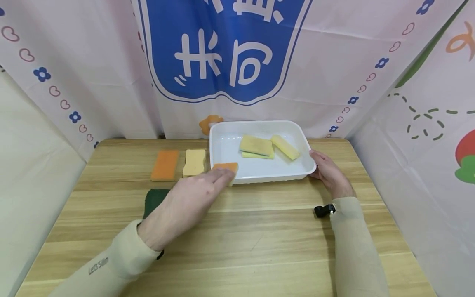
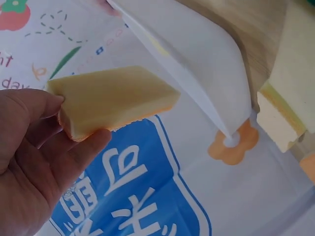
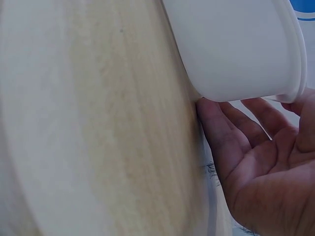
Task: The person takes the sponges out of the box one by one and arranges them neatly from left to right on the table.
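My left hand (image 1: 193, 196) pinches a sponge (image 2: 113, 98) with a pale yellow body and an orange face, thumb on one side and fingertips on the other. In the head view this sponge overlaps the front left corner of a white plastic tray (image 1: 267, 180). At the tray's right end my right hand (image 1: 329, 173) grips the rim, its thumb on top and its fingers against the outer wall (image 3: 236, 59). Inside the tray lie a flat yellow sponge (image 1: 256, 145) on top of another yellow piece (image 1: 256, 155), and a yellow sponge (image 1: 285, 147) set at an angle.
Left of the tray an orange sponge (image 1: 165, 165) and a cream sponge with wavy sides (image 1: 194, 162) lie on the wooden table (image 1: 259, 247). A dark green pad (image 1: 155, 201) is partly hidden by the left forearm. Behind the tray hangs a printed curtain (image 1: 308, 82).
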